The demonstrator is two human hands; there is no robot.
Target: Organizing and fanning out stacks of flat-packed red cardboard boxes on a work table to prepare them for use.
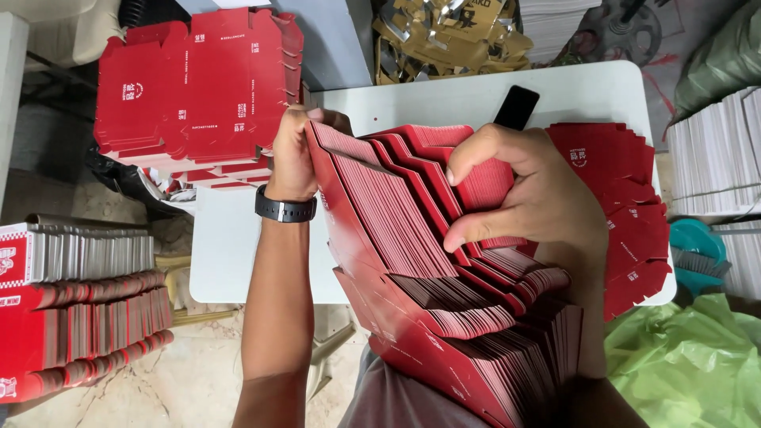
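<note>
Thick bundle of flat red carton blanks (pixel 444 269): stands on edge over the near edge of the white table (pixel 238 261), leaning toward the person's lap. Left hand (pixel 295 154), black wristwatch (pixel 285 209) at wrist: fingers curled, gripping the bundle's far left end. Right hand (pixel 527 198): fingers pressed together, hooked into the blanks' top edges, thumb beneath. Fanned red blanks (pixel 626 206): right table edge. Flat red stack (pixel 198 87): far left corner. Black phone (pixel 517 107): far edge.

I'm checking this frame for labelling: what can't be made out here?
- Head view: left hand fingertips, hidden behind the stack of red flat cartons.
- Stack's lower end: cut off by the bottom edge.
- Black flat object: partly covered by the stack; kind unclear.
- Right hand palm: turned away.
</note>
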